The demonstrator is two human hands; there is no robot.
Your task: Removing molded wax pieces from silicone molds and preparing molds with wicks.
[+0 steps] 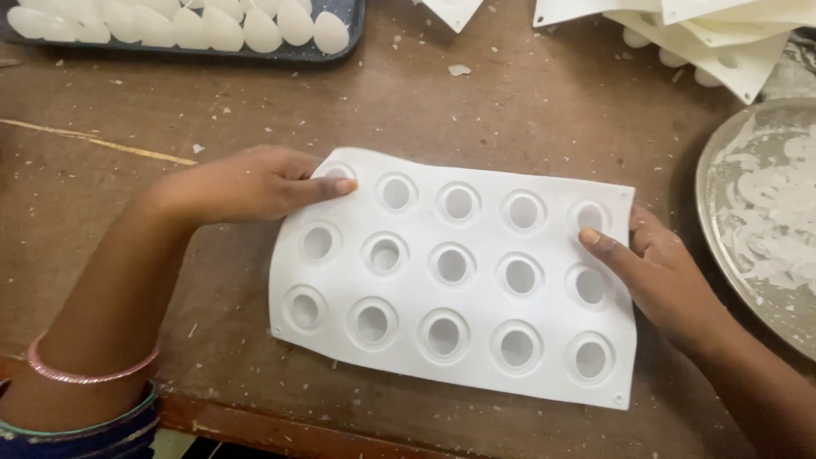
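I see the left hand (246, 183) and right hand (654, 272) pinching the bendy white mold (476, 297) at its ends. It could flop and slide off the table's (527, 102) near edge.

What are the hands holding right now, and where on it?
Both hold the white silicone mould: left hand pinches its top-left corner, right hand grips its right edge.

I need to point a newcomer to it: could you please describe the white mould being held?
On the brown wooden table, between the left hand and right hand, lies a flat white mould. Unlike the stacked white moulds at the far edge, it lies alone, showing three rows of five round cavities.
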